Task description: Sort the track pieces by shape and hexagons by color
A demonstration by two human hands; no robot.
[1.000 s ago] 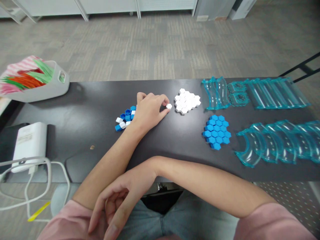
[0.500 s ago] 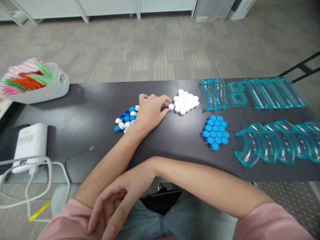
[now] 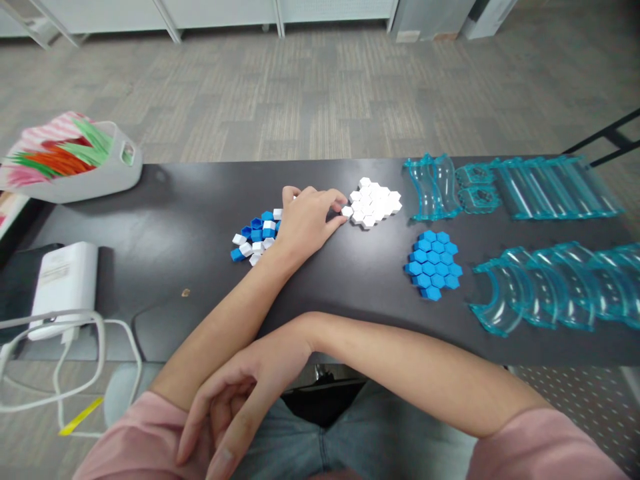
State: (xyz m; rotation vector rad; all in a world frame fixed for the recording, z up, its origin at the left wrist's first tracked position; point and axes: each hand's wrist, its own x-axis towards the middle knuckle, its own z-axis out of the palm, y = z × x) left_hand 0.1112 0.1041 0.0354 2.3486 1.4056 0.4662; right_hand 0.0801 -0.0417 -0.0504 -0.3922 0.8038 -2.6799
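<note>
My left hand [image 3: 311, 217] pinches a white hexagonal tile [image 3: 347, 211] between thumb and fingertips. That tile lies at the left edge of a packed cluster of white hexagonal tiles [image 3: 374, 203]. Under and beside my left wrist is a loose heap of blue and white hexagonal tiles [image 3: 257, 235], partly hidden by the hand. My right hand [image 3: 245, 393] crosses over my left forearm near the table's front edge, fingers loosely bent and apart, holding nothing. Right of centre, blue hexagonal tiles [image 3: 433, 265] sit together in a neat honeycomb patch.
Clear teal plastic pieces stand at the right: curved channels [image 3: 560, 283] in front, straight tubes [image 3: 557, 187] behind. A white bin [image 3: 120, 163] of colourful strips is at the far left. A white power brick [image 3: 65, 287] with looped cables [image 3: 103, 347] lies nearer on the dark table [image 3: 200, 200].
The pinched white tile has shifted very slightly right, towards the white cluster. The whole view has moved a little; my right hand stays across my left forearm.
</note>
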